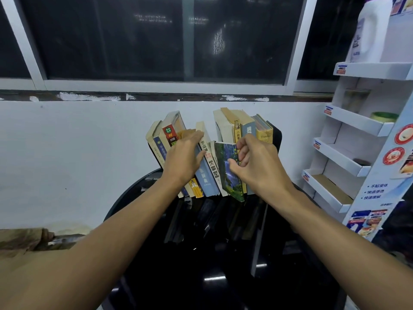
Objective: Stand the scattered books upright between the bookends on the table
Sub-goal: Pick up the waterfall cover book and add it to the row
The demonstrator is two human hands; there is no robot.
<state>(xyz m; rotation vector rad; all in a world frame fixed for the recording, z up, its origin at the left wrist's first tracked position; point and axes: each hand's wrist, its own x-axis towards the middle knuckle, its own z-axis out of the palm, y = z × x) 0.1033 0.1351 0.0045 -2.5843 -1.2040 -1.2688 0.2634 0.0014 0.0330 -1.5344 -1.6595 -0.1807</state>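
Note:
Several books stand in a row on a glossy black round table (223, 265). The left group of books (165, 139) leans left, and the right group of books (237, 126) stands against a black bookend (276, 135). The left bookend is hidden behind the books. My left hand (182, 157) lies flat with straight fingers against the left group, touching a white-spined book (206, 151). My right hand (257, 164) pinches a small green-and-blue book (228, 171), held upright in the gap between the two groups.
A white wall and a dark window lie behind the table. At the right stands a white cardboard display shelf (357, 121) with a white jug (371, 32) on top. Brown clutter (26, 240) lies at the far left.

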